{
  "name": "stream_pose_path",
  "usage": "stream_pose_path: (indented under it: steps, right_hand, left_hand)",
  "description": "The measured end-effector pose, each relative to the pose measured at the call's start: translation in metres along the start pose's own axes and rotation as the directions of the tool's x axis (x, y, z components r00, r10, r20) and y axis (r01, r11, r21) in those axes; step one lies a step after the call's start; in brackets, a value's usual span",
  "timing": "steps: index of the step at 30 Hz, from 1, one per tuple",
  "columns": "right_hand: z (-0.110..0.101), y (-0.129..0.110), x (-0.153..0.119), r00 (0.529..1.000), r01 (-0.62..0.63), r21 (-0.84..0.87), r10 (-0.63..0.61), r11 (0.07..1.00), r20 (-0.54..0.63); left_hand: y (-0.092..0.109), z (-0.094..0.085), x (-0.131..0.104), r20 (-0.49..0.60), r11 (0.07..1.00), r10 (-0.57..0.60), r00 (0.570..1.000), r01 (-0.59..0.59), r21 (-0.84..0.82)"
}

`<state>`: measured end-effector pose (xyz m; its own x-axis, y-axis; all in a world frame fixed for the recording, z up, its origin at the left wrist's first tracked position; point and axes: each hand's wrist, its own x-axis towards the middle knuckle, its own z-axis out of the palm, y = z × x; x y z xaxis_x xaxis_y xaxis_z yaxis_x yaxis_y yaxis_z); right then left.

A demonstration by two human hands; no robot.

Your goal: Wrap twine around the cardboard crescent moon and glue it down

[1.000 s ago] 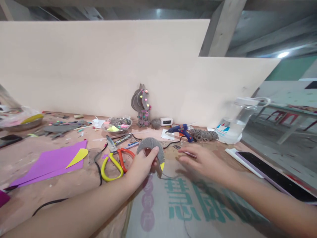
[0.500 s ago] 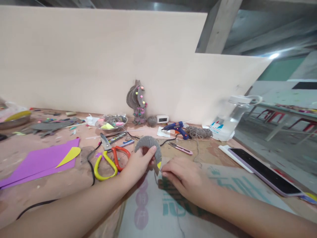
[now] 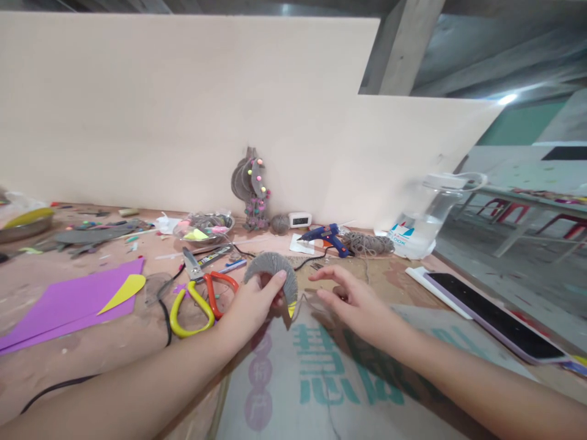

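My left hand (image 3: 259, 296) grips a curved crescent wrapped in grey yarn (image 3: 271, 264), fingers and thumb closed on its inner edge. The crescent's lower tip, a bare yellow point (image 3: 292, 309), faces down and to the right. A thin grey strand (image 3: 301, 298) loops out beside that tip. Just right of it, my right hand (image 3: 351, 299) is open, thumb and fingers apart, close to the strand; whether it touches the strand I cannot tell. Below both hands lies a printed board (image 3: 279, 403) with green and purple characters.
Scissors (image 3: 192, 311) with yellow and red handles lie left of my left hand, near purple sheets (image 3: 68, 299). Behind are a blue glue gun (image 3: 325, 235), a yarn skein (image 3: 369, 242) and a small clock (image 3: 300, 220). A water bottle (image 3: 424, 214) and phone (image 3: 495, 318) sit at right.
My right hand has let go near the yellow tip and moved slightly up and right, its fingers spreading. The left hand still holds the crescent, shifted slightly left in view.
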<state>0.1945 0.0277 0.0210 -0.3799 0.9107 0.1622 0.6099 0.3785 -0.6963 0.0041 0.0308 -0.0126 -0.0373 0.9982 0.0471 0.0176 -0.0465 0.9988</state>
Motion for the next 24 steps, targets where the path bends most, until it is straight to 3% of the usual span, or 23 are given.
stream_pose_path:
  steps: [4, 10, 13, 15, 19, 24]
  right_hand:
    - [0.008, -0.006, -0.004, 0.993, -0.099, 0.328, 0.073, 0.94, 0.091]
    - [0.028, 0.003, -0.003, 0.97, -0.168, 0.49, 0.054, 0.855, 0.239]
    - [0.028, 0.002, -0.001, 0.972, -0.133, 0.575, -0.008, 0.807, 0.236]
    - [0.025, 0.0, -0.001, 0.985, -0.064, 0.522, -0.029, 0.851, 0.17]
    - [0.019, -0.002, -0.002, 0.999, 0.028, 0.249, -0.034, 0.968, 0.021]
    - [0.018, -0.002, -0.002, 0.999, 0.041, 0.05, -0.041, 0.998, 0.001]
  left_hand:
    - [0.0, -0.001, 0.001, 0.015, 1.0, 0.022, 1.0, -0.022, 0.004]
    - [0.001, -0.002, -0.001, 0.041, 1.0, 0.02, 0.999, -0.02, 0.002]
    - [0.002, -0.002, -0.002, 0.05, 1.0, 0.003, 0.999, -0.004, 0.007]
    - [0.003, -0.002, -0.002, 0.055, 1.0, 0.007, 0.998, -0.006, -0.004]
    - [0.005, -0.002, -0.003, 0.05, 1.0, -0.008, 0.999, 0.007, 0.011]
    - [0.005, -0.004, -0.005, 0.01, 0.997, 0.041, 0.999, -0.042, 0.065]
